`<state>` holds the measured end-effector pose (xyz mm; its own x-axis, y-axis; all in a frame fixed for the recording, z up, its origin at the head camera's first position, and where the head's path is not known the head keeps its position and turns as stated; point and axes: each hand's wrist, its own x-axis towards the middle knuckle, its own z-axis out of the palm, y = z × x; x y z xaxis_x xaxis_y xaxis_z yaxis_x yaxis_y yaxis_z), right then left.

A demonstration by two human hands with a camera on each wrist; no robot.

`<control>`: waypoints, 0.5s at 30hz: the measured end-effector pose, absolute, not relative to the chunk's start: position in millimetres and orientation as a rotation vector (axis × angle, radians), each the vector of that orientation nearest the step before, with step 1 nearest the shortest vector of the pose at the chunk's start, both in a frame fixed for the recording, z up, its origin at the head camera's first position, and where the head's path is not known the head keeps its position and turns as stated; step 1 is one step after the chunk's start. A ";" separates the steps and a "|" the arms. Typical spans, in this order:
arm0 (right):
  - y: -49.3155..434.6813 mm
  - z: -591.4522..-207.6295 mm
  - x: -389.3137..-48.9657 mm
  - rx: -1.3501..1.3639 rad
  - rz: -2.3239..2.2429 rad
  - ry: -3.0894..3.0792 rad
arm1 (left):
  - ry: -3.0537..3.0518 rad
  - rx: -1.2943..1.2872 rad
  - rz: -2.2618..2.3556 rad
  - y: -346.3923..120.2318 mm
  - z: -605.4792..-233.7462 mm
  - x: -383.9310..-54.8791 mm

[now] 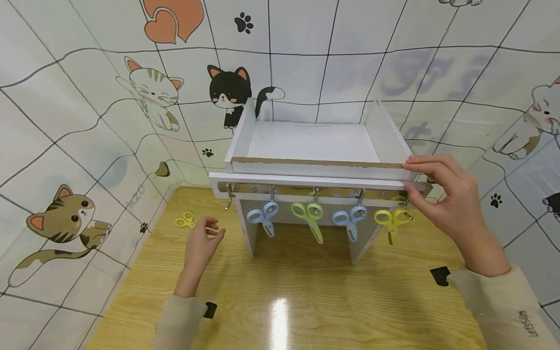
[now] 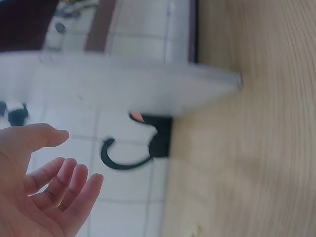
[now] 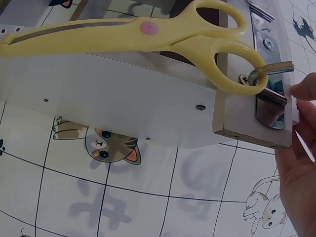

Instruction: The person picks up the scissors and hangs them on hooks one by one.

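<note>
A white wooden rack (image 1: 306, 141) with an open top tray stands on the table, a metal hook rail (image 1: 293, 190) along its front. Blue scissors (image 1: 265, 219), green scissors (image 1: 311, 223), more blue scissors (image 1: 351, 222) and yellow scissors (image 1: 392, 224) hang from the hooks. The leftmost hook (image 1: 229, 197) is bare. My right hand (image 1: 459, 209) pinches the rack's right front corner, thumb on the front board, fingers on the tray edge. In the right wrist view the yellow scissors (image 3: 173, 34) hang near it. My left hand (image 1: 202, 248), fingers loosely bent, holds nothing beside yellow scissors (image 1: 185, 221) lying on the table.
Cat-printed white walls (image 1: 315, 58) rise close behind the rack and on both sides. One black patch (image 1: 210, 309) lies on the wooden table (image 1: 280, 287) by the left sleeve. Another black patch (image 1: 440, 275) is near the right sleeve.
</note>
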<state>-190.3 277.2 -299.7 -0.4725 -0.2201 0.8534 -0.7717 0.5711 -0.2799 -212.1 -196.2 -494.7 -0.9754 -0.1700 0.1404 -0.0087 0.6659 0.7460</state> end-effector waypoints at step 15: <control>277.9 -299.5 -188.4 0.787 0.865 -2.006 | -2.872 0.308 -0.923 -263.4 -527.7 -259.8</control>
